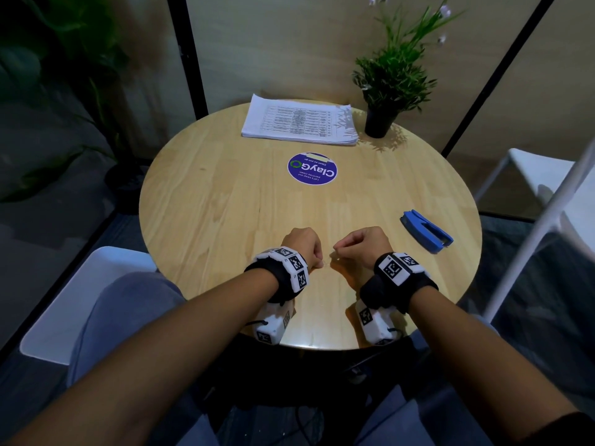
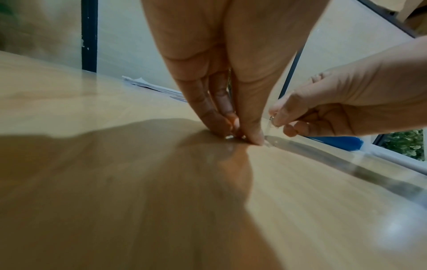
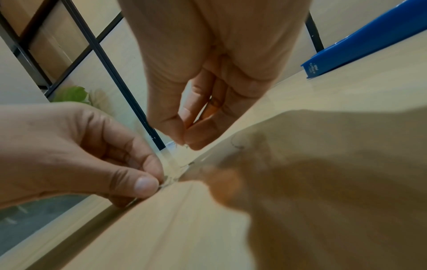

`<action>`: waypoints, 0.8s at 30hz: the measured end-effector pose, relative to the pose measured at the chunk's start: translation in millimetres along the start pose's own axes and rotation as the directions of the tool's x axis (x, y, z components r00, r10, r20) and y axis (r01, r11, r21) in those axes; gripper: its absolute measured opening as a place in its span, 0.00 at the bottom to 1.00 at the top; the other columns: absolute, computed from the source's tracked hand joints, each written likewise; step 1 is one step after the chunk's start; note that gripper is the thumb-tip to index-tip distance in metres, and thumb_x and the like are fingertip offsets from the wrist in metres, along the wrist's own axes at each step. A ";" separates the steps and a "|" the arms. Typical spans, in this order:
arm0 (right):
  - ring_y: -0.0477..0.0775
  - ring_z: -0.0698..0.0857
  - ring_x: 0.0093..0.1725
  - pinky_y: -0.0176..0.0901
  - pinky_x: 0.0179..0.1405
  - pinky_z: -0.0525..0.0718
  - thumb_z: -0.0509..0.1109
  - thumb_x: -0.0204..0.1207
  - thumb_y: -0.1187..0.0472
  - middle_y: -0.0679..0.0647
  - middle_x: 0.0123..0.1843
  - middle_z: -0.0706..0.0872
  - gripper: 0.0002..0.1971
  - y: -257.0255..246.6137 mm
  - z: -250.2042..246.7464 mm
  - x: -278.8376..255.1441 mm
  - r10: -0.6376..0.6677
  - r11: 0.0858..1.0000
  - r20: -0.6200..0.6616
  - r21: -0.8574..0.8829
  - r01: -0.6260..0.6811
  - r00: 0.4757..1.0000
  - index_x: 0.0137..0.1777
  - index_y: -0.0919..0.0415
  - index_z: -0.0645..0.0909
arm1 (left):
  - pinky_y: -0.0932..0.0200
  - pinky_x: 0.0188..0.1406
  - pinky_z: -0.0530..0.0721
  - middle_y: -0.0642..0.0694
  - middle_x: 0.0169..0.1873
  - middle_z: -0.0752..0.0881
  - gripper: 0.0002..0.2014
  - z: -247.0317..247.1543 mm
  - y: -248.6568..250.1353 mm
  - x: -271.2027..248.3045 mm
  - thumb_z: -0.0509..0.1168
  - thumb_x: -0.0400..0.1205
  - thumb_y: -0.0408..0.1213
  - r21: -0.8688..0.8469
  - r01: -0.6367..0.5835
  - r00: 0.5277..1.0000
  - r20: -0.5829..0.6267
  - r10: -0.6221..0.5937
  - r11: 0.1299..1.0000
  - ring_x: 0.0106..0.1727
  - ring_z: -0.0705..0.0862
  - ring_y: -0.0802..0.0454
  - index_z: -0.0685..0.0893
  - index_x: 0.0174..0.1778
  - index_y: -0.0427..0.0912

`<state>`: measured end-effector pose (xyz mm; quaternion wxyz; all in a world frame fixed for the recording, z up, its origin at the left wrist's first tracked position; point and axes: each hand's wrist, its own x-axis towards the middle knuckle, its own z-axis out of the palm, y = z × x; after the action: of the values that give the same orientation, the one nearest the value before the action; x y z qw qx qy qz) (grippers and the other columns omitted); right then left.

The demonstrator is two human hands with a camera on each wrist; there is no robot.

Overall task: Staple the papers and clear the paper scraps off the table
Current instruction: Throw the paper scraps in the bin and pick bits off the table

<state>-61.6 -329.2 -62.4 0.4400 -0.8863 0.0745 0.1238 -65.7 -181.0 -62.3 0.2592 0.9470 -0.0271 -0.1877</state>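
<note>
Both hands are low over the near part of the round wooden table (image 1: 225,204), close together. My left hand (image 1: 317,263) (image 2: 245,137) pinches one end of a small thin translucent strip (image 3: 171,160) with thumb and fingertips, right at the tabletop. My right hand (image 1: 336,249) (image 3: 184,142) pinches the other end, a little higher. What the strip is made of I cannot tell. A blue stapler (image 1: 425,231) (image 3: 360,47) lies on the table to the right of my right hand. A stack of printed papers (image 1: 299,123) lies at the far edge.
A potted plant (image 1: 386,91) stands at the back right beside the papers. A round purple sticker (image 1: 311,169) sits mid-table. White chairs stand at the right (image 1: 531,175) and near left (image 1: 80,300). A large dark plant fills the left corner.
</note>
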 end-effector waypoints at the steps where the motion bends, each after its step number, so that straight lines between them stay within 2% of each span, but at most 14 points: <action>1: 0.48 0.85 0.44 0.38 0.46 0.81 0.78 0.66 0.66 0.50 0.37 0.88 0.02 0.2 0.7 -0.4 -0.002 1.000 -0.001 -0.002 0.002 1.000 0.38 0.59 0.89 | 0.58 0.46 0.81 0.41 0.46 0.91 0.07 0.7 0.0 -0.3 0.75 0.74 0.36 0.010 -0.010 1.000 -0.003 0.010 1.000 0.44 0.86 0.47 0.91 0.45 0.38; 3: 0.48 0.85 0.44 0.37 0.45 0.81 0.78 0.66 0.66 0.51 0.37 0.88 0.02 0.2 1.3 -0.9 -0.002 1.000 -0.003 0.000 0.002 1.000 0.37 0.59 0.89 | 0.59 0.46 0.80 0.40 0.46 0.91 0.06 1.8 1.1 -1.1 0.73 0.76 0.34 0.053 -0.043 0.999 -0.010 0.044 0.998 0.44 0.85 0.46 0.91 0.45 0.37; 6: 0.49 0.85 0.42 0.36 0.42 0.81 0.78 0.66 0.67 0.51 0.35 0.88 0.06 -0.2 0.6 -1.7 -0.002 1.000 0.008 0.020 0.002 1.000 0.33 0.56 0.88 | 0.54 0.52 0.81 0.37 0.51 0.89 0.07 2.7 6.6 -2.7 0.67 0.80 0.32 0.196 -0.108 0.994 0.020 0.106 0.975 0.53 0.86 0.39 0.89 0.50 0.35; 8: 0.51 0.85 0.42 0.38 0.43 0.82 0.77 0.66 0.68 0.51 0.34 0.87 0.07 0.4 -0.7 -2.1 -0.005 0.999 0.010 0.032 0.004 1.000 0.31 0.56 0.87 | 0.51 0.56 0.81 0.35 0.55 0.86 0.09 3.1 10.4 -2.8 0.63 0.80 0.28 0.278 -0.138 0.990 0.063 0.125 0.951 0.55 0.85 0.37 0.87 0.53 0.34; 12: 0.52 0.86 0.44 0.41 0.46 0.85 0.77 0.66 0.68 0.52 0.36 0.88 0.06 2.4 -1.9 -2.9 -0.005 0.999 0.009 0.033 0.005 1.000 0.33 0.57 0.88 | 0.48 0.58 0.80 0.34 0.56 0.82 0.09 6.3 8.3 -2.0 0.61 0.81 0.28 0.422 -0.214 0.977 0.117 0.181 0.881 0.58 0.82 0.36 0.83 0.54 0.33; 15: 0.51 0.86 0.43 0.38 0.43 0.84 0.77 0.66 0.68 0.53 0.36 0.88 0.05 3.4 -2.5 -3.0 0.000 0.999 0.003 0.047 0.000 1.000 0.33 0.58 0.89 | 0.46 0.58 0.81 0.34 0.55 0.79 0.09 10.3 6.7 -2.4 0.58 0.83 0.28 0.510 -0.255 0.967 0.118 0.227 0.821 0.58 0.80 0.36 0.80 0.56 0.33; 19: 0.47 0.84 0.39 0.31 0.34 0.79 0.77 0.66 0.69 0.51 0.34 0.87 0.04 4.1 -1.2 -3.7 0.012 0.998 -0.005 0.061 -0.011 1.000 0.35 0.60 0.89 | 0.46 0.60 0.82 0.33 0.59 0.77 0.12 14.4 10.1 -1.8 0.56 0.84 0.28 0.558 -0.254 0.967 0.124 0.223 0.790 0.60 0.79 0.36 0.76 0.62 0.31; 21: 0.46 0.84 0.38 0.29 0.30 0.76 0.77 0.67 0.69 0.50 0.34 0.87 0.03 4.5 -1.1 -4.8 0.020 0.998 -0.007 0.065 -0.019 1.000 0.37 0.62 0.89 | 0.45 0.60 0.80 0.33 0.60 0.76 0.13 15.9 12.3 -1.6 0.55 0.85 0.28 0.555 -0.244 0.970 0.131 0.206 0.795 0.61 0.78 0.36 0.74 0.64 0.31; 24: 0.48 0.85 0.38 0.28 0.28 0.78 0.77 0.66 0.70 0.52 0.34 0.87 0.03 4.8 -0.7 -5.5 0.041 0.994 -0.004 0.099 -0.041 0.999 0.37 0.63 0.89 | 0.46 0.60 0.79 0.33 0.61 0.77 0.13 16.6 12.7 -1.6 0.53 0.85 0.28 0.533 -0.208 0.978 0.127 0.165 0.820 0.62 0.78 0.36 0.73 0.65 0.31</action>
<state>-68.0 -332.6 -64.1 0.4803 -0.8622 0.1000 0.1263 -72.7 -199.7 -68.6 -0.0037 0.9666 -0.1813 -0.1813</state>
